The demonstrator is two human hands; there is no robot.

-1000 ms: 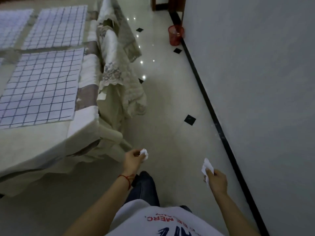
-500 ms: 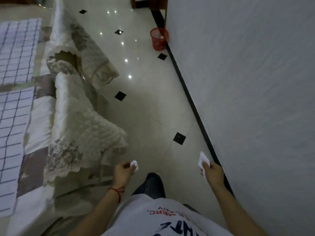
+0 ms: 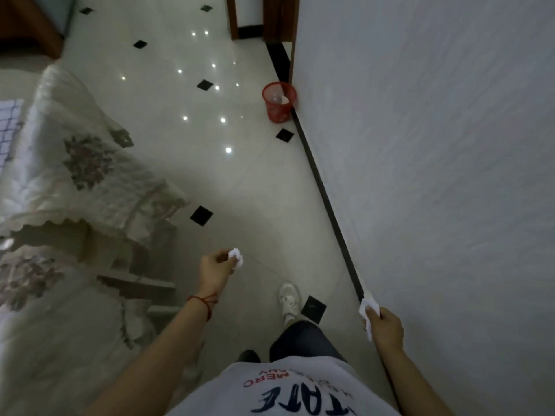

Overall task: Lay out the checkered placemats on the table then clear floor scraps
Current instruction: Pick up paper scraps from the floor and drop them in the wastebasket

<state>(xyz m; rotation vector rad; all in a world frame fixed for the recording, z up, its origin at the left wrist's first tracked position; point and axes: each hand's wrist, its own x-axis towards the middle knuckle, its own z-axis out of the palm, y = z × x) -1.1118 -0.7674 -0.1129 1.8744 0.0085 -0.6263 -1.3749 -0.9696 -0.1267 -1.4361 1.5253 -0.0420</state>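
Observation:
My left hand [image 3: 214, 270] pinches a small crumpled white paper scrap [image 3: 235, 256] above the pale floor. My right hand [image 3: 384, 327] grips a second white paper scrap [image 3: 367, 307] close to the wall's black skirting. A corner of one checkered placemat [image 3: 9, 124] shows at the far left edge, on the table. A red mesh waste basket [image 3: 279, 102] stands ahead against the wall, with something pale inside it.
Chairs draped in quilted cream covers [image 3: 84, 175] line the left side. The grey wall [image 3: 435, 145] runs along the right. The glossy tiled floor [image 3: 240, 181] forms a corridor between them. My white shoe [image 3: 289, 301] is stepping forward. A wooden door frame [image 3: 232, 16] is at the far end.
I have walked forward along the table; the red basket is nearer and larger, most placemats have slid out of view to the left. Both hands still hold their scraps.

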